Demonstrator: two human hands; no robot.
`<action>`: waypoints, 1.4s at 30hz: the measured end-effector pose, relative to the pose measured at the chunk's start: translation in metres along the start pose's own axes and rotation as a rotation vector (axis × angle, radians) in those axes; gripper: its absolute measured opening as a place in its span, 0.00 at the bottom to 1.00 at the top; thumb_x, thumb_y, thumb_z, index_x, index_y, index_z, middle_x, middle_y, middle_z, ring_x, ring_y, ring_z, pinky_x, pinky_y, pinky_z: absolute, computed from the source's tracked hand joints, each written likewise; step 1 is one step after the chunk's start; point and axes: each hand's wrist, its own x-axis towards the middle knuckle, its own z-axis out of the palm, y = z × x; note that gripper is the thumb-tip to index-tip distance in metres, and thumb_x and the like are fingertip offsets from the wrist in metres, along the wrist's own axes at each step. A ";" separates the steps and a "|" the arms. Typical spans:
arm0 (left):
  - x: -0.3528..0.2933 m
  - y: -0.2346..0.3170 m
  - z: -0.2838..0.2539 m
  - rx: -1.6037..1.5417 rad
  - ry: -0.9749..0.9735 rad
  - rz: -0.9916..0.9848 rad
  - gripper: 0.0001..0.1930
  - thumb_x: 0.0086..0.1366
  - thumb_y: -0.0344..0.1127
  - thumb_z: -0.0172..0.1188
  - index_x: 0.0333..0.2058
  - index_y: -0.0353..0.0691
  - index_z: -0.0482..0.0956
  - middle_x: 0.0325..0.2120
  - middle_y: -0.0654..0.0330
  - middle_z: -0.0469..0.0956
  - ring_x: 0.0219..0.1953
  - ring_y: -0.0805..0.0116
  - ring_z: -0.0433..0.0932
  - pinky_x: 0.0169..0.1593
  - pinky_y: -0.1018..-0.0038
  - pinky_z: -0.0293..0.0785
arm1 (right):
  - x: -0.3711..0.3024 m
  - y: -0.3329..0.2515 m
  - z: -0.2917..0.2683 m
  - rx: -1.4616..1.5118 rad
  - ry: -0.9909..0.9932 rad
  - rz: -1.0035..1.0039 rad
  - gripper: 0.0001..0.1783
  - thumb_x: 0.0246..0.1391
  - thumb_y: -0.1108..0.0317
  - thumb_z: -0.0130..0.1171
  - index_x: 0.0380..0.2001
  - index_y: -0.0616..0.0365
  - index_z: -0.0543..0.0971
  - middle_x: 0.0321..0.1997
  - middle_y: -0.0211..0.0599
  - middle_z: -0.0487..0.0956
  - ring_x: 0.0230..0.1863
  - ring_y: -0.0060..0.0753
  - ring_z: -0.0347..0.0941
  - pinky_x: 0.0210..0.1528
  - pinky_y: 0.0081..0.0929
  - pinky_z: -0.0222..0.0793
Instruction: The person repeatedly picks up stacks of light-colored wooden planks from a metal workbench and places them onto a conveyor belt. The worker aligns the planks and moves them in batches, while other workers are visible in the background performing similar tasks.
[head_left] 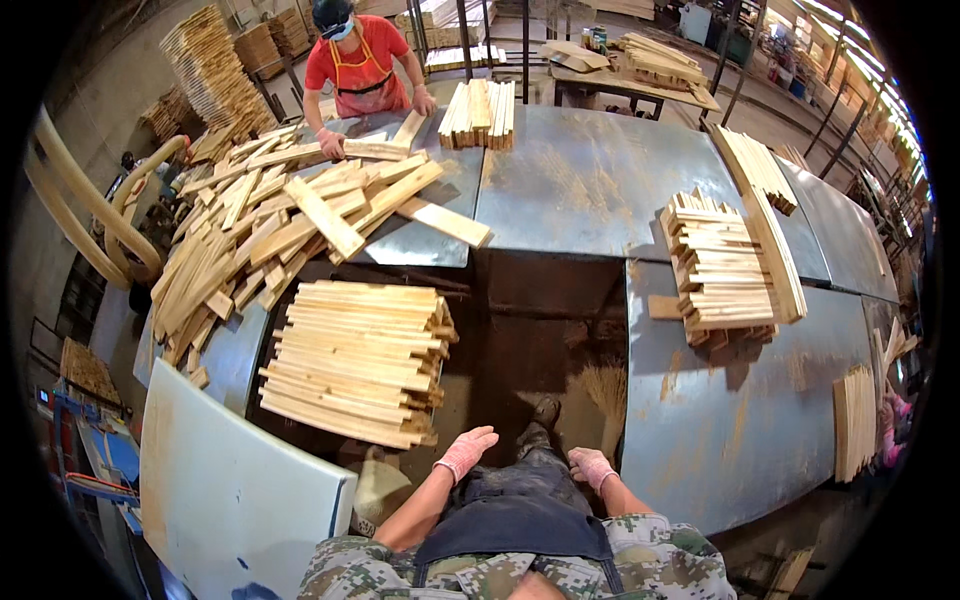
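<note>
seeing a strip stack (350, 360) front left with a loose board heap (290, 220) behind it, a small bundle (478, 115) on the far tabletop (590, 180), plus a strip pile (715, 265) on the right tabletop (740, 420), left of a long beam (777, 255).

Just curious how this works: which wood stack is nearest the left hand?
The stack between the left hand and the jumbled heap; others lie farther off.

One gloved left hand (467, 452) and one gloved right hand (592, 466) are shown for the wearer, and two more gloved hands (331, 143) are seen on the one co-worker (362, 78) in red. Around the metal worktable (590, 180), five separate stacks of wooden slats (350, 365), one loose heap of boards (325, 217) and one straw broom (603, 392) are counted; the heap's boards overlap too heavily to be numbered.
</note>
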 end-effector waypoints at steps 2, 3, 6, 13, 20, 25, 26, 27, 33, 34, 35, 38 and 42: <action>0.036 0.024 -0.002 0.025 0.036 -0.024 0.33 0.74 0.50 0.63 0.68 0.32 0.73 0.66 0.50 0.76 0.69 0.59 0.72 0.72 0.68 0.65 | 0.020 -0.045 -0.006 -0.122 -0.002 -0.043 0.10 0.68 0.68 0.57 0.29 0.49 0.75 0.23 0.21 0.68 0.19 0.19 0.60 0.19 0.23 0.53; 0.054 0.034 -0.003 0.035 0.051 -0.033 0.33 0.74 0.50 0.62 0.68 0.33 0.73 0.66 0.50 0.77 0.68 0.58 0.73 0.71 0.68 0.65 | 0.031 -0.065 -0.009 -0.197 -0.007 -0.084 0.10 0.68 0.68 0.57 0.29 0.49 0.76 0.23 0.21 0.68 0.19 0.19 0.61 0.19 0.23 0.54; 0.101 0.104 -0.002 -0.024 -0.007 -0.082 0.33 0.74 0.51 0.62 0.68 0.32 0.73 0.65 0.50 0.78 0.68 0.58 0.74 0.71 0.68 0.66 | 0.070 -0.126 -0.031 -0.415 0.000 -0.348 0.10 0.69 0.65 0.58 0.30 0.48 0.76 0.23 0.20 0.69 0.20 0.19 0.62 0.21 0.24 0.57; 0.218 0.167 -0.018 -0.198 0.065 -0.044 0.31 0.72 0.48 0.66 0.68 0.37 0.74 0.61 0.57 0.79 0.63 0.63 0.76 0.67 0.65 0.68 | 0.100 -0.280 -0.014 -0.057 -0.030 -0.118 0.10 0.71 0.65 0.59 0.32 0.48 0.75 0.26 0.18 0.68 0.23 0.16 0.61 0.23 0.20 0.56; 0.317 0.225 -0.044 -0.424 0.045 -0.062 0.32 0.71 0.46 0.69 0.68 0.39 0.75 0.59 0.61 0.80 0.61 0.66 0.76 0.67 0.64 0.68 | 0.154 -0.390 0.001 -0.048 -0.193 -0.087 0.10 0.72 0.68 0.58 0.31 0.46 0.74 0.25 0.17 0.64 0.21 0.14 0.57 0.21 0.18 0.51; 0.420 0.329 -0.103 -0.303 0.114 0.057 0.34 0.70 0.44 0.69 0.68 0.31 0.72 0.64 0.53 0.77 0.67 0.59 0.72 0.72 0.65 0.64 | 0.187 -0.495 0.025 -0.132 -0.096 -0.111 0.11 0.73 0.66 0.57 0.31 0.47 0.72 0.26 0.16 0.64 0.22 0.15 0.56 0.21 0.21 0.52; 0.471 0.318 -0.128 -0.238 0.190 0.158 0.36 0.69 0.43 0.69 0.69 0.27 0.70 0.68 0.45 0.72 0.71 0.54 0.70 0.74 0.64 0.63 | 0.195 -0.519 0.035 -0.162 -0.074 -0.093 0.11 0.73 0.66 0.58 0.32 0.47 0.73 0.26 0.17 0.64 0.22 0.15 0.57 0.22 0.21 0.53; 0.521 0.329 -0.154 -0.044 0.274 0.210 0.38 0.69 0.46 0.68 0.69 0.27 0.69 0.70 0.42 0.70 0.73 0.50 0.68 0.75 0.62 0.61 | 0.203 -0.544 0.042 -0.186 -0.040 -0.074 0.11 0.73 0.65 0.58 0.32 0.48 0.73 0.27 0.17 0.65 0.23 0.15 0.58 0.23 0.21 0.55; 0.719 0.554 -0.284 0.595 0.583 0.270 0.37 0.64 0.48 0.69 0.67 0.34 0.70 0.63 0.41 0.75 0.67 0.41 0.72 0.70 0.56 0.68 | 0.247 -0.590 0.049 -0.088 0.006 -0.105 0.20 0.71 0.61 0.61 0.58 0.63 0.79 0.37 0.25 0.77 0.34 0.19 0.71 0.37 0.22 0.70; 0.749 0.584 -0.299 0.675 0.700 0.272 0.36 0.62 0.50 0.69 0.63 0.35 0.74 0.61 0.44 0.77 0.64 0.42 0.75 0.67 0.55 0.72 | 0.248 -0.596 0.050 -0.141 0.032 -0.100 0.27 0.71 0.58 0.62 0.64 0.68 0.77 0.38 0.27 0.79 0.36 0.20 0.72 0.40 0.23 0.73; 0.791 0.590 -0.326 0.908 0.817 0.184 0.36 0.59 0.54 0.68 0.61 0.37 0.76 0.59 0.47 0.79 0.63 0.46 0.77 0.65 0.56 0.75 | 0.240 -0.613 0.060 -0.136 0.066 -0.042 0.27 0.71 0.60 0.60 0.68 0.61 0.76 0.45 0.30 0.81 0.40 0.23 0.75 0.42 0.26 0.76; 0.846 0.647 -0.344 1.015 0.788 -0.021 0.32 0.57 0.59 0.70 0.52 0.40 0.84 0.53 0.49 0.84 0.58 0.52 0.82 0.59 0.57 0.80 | 0.250 -0.595 0.053 -0.023 0.150 0.026 0.29 0.72 0.57 0.60 0.70 0.59 0.75 0.46 0.30 0.82 0.41 0.24 0.76 0.45 0.25 0.76; 0.887 0.646 -0.358 0.937 0.683 0.007 0.39 0.56 0.62 0.74 0.58 0.39 0.79 0.53 0.45 0.84 0.56 0.43 0.81 0.60 0.54 0.78 | 0.215 -0.647 0.056 -0.277 0.149 0.111 0.36 0.69 0.44 0.57 0.68 0.62 0.75 0.63 0.46 0.82 0.61 0.41 0.79 0.67 0.34 0.70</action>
